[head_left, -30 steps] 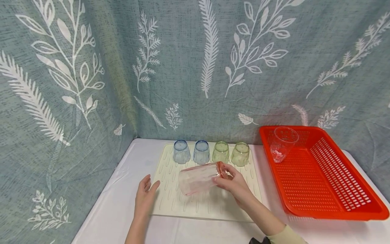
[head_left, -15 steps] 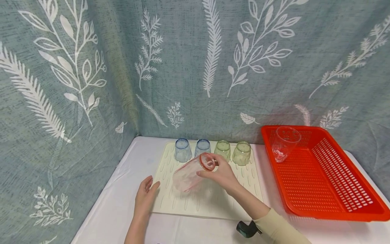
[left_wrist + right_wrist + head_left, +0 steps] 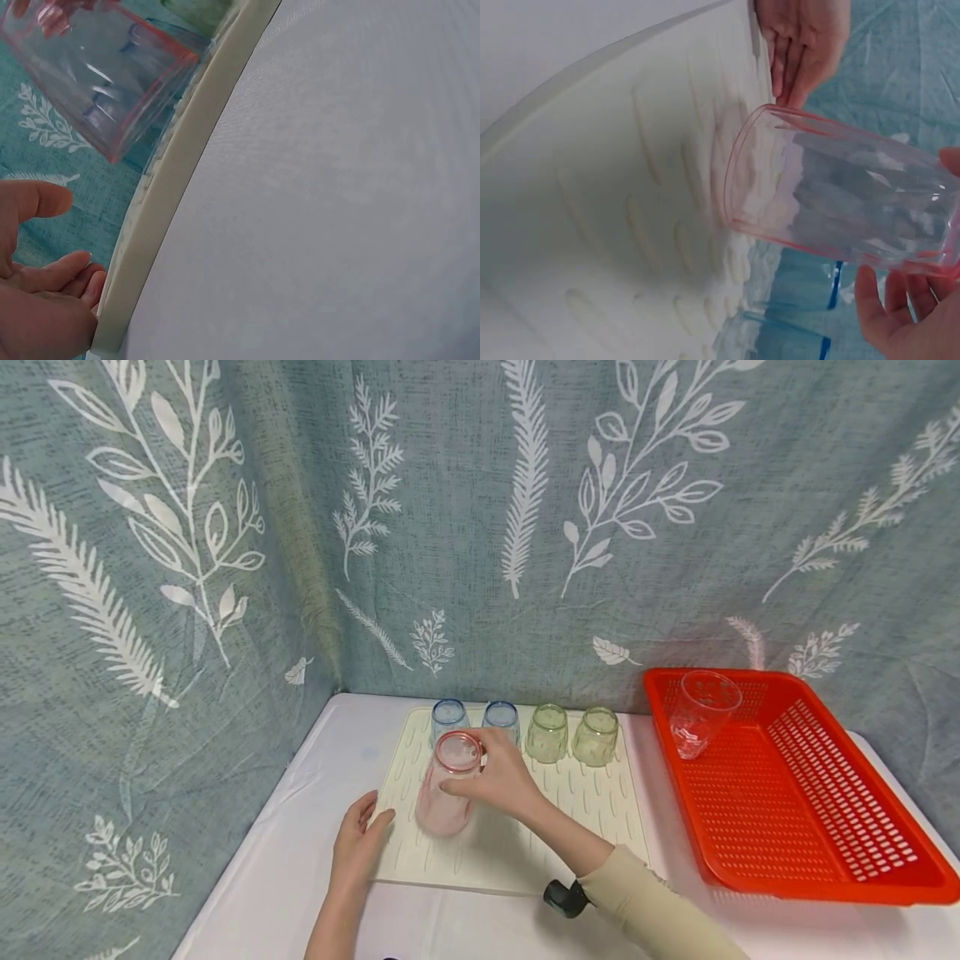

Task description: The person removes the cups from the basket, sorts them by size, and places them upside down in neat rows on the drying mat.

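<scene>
My right hand (image 3: 501, 777) grips a tall clear pink tumbler (image 3: 441, 810) around its narrower end, which points up. The wide mouth faces down, close over the left part of a cream drying mat (image 3: 540, 860). In the right wrist view the fingers of the right hand (image 3: 907, 315) curl around the base end of the tumbler (image 3: 855, 187), and the mouth is a little tilted toward the ridged mat. At the mat's left edge, my left hand (image 3: 360, 835) rests with relaxed fingers and holds nothing; the left wrist view shows the left hand (image 3: 45, 277) beside the mat's rim.
Along the mat's back edge stand two upside-down blue glasses (image 3: 448, 713) and two green glasses (image 3: 547, 735). A red plastic basket (image 3: 765, 827) sits to the right with a tall clear tumbler (image 3: 701, 714) leaning inside. A patterned curtain (image 3: 465, 527) hangs behind the white table.
My right hand has carried the pink tumbler left and turned it from lying sideways to nearly upright, mouth down. The left hand has stayed in place.
</scene>
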{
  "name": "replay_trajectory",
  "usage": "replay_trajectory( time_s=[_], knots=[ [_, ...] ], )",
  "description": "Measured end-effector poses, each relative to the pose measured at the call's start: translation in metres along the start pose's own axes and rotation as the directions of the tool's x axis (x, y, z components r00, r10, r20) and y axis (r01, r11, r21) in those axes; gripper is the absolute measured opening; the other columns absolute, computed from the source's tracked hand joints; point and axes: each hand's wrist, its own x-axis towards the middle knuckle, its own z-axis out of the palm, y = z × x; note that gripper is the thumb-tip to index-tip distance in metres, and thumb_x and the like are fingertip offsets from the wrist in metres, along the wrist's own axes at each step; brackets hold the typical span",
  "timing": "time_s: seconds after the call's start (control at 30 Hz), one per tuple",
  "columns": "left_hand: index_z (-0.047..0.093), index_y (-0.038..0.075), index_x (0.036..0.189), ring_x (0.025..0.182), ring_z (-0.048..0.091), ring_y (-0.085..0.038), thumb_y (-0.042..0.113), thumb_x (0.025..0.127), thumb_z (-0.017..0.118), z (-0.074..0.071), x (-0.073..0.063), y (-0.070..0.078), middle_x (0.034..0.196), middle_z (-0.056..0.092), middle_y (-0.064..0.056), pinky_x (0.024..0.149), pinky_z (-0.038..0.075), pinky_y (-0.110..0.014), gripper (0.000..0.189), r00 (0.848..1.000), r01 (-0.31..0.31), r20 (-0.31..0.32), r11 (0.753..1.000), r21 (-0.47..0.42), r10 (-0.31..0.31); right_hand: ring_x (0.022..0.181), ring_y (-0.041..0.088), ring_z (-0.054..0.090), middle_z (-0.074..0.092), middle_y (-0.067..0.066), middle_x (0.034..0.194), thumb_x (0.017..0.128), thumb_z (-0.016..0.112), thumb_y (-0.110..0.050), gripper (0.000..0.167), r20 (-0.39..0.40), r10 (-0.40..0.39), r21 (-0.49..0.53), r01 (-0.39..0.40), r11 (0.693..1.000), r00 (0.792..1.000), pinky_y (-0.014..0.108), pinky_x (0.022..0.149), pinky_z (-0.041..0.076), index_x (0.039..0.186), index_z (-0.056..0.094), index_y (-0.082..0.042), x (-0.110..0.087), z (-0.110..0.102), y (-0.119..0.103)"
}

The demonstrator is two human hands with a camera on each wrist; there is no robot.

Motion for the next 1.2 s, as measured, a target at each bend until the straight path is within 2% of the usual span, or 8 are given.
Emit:
replay_trajectory(
  time_s=[0.33,0.6,0.83,1.03,1.2],
  knots=[
    [0.031,-0.005,0.148,0.131,0.041,-0.039,0.015,0.098,0.054,-0.002,-0.001,-0.001,0.145,0.039,-0.028,0.108,0.035,-0.048,0.059,1.0,-0.013,0.004,1.0,0.0,0.013,0.092,0.017,0.051,0.056,0.005,0.104,0.069,0.085,-0.027,0.063,0.033,-0.034,-0.053,0.036,0.998,0.999,0.03,0.076,0.047,0.124,0.063,-0.006,0.008,0.013,-0.012],
    [0.032,-0.007,0.146,0.133,0.038,-0.04,0.013,0.096,0.055,-0.002,0.0,-0.002,0.144,0.038,-0.029,0.111,0.031,-0.048,0.058,1.0,-0.025,0.008,1.0,-0.012,0.025,0.097,0.019,0.053,0.057,0.006,0.108,0.069,0.086,-0.03,0.066,0.049,-0.019,-0.08,0.023,0.997,0.999,0.032,0.079,0.048,0.125,0.061,-0.006,0.012,0.02,-0.013],
    [0.032,-0.006,0.147,0.132,0.041,-0.04,0.014,0.097,0.055,-0.002,0.0,-0.003,0.144,0.039,-0.029,0.109,0.035,-0.048,0.058,1.0,-0.019,0.0,1.0,0.006,0.019,0.097,0.019,0.053,0.058,0.006,0.112,0.071,0.086,-0.033,0.069,0.067,-0.012,-0.078,0.017,0.997,0.998,0.03,0.079,0.048,0.129,0.059,-0.008,0.012,0.025,-0.013],
    [0.034,-0.007,0.145,0.134,0.039,-0.04,0.014,0.096,0.056,-0.002,0.0,-0.004,0.143,0.04,-0.029,0.111,0.031,-0.048,0.058,0.999,-0.035,-0.008,0.999,0.021,0.035,0.1,0.02,0.054,0.058,0.006,0.115,0.071,0.086,-0.035,0.069,0.067,-0.013,-0.098,0.02,0.995,0.998,0.032,0.08,0.048,0.129,0.058,-0.009,0.012,0.028,-0.01],
    [0.034,-0.006,0.146,0.134,0.038,-0.04,0.015,0.097,0.056,-0.002,0.0,-0.003,0.145,0.039,-0.028,0.111,0.032,-0.048,0.058,1.0,-0.026,-0.007,0.999,0.036,0.026,0.102,0.02,0.054,0.058,0.005,0.117,0.072,0.085,-0.036,0.069,0.067,-0.01,-0.093,0.016,0.996,0.998,0.033,0.082,0.048,0.129,0.058,-0.011,0.01,0.029,-0.008]
  ],
)
